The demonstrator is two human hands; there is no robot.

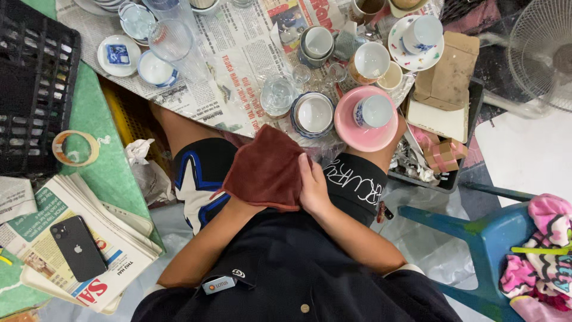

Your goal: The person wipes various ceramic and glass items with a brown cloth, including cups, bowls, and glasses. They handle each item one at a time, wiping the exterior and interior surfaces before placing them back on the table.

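Cloth (265, 170), brownish-red, is lying bunched over my lap, just below the table (238, 53) edge. My right hand (313, 188) is pressing its grip flat on it; my left hand is wrapped inside, grip unreadable. I am judging that firm, even rubbing works best. Pink saucer (360, 131) and cups are waiting nearby.

the right hand (313, 186) lies flat against a dark red-brown cloth (266, 169) held in the lap, fingers pointing up along its right edge. the left hand is hidden under the cloth; only its forearm shows, running up into the folds. just beyond the knees, newspaper (235, 48) covers a low surface crowded with crockery: a pink saucer (361, 132) with a white and blue cup (374, 111) on it, a white bowl (314, 114) beside it, and clear glasses (174, 37). to the left, a black phone (78, 247) rests on stacked newspapers (101, 238), near a tape roll (75, 148).
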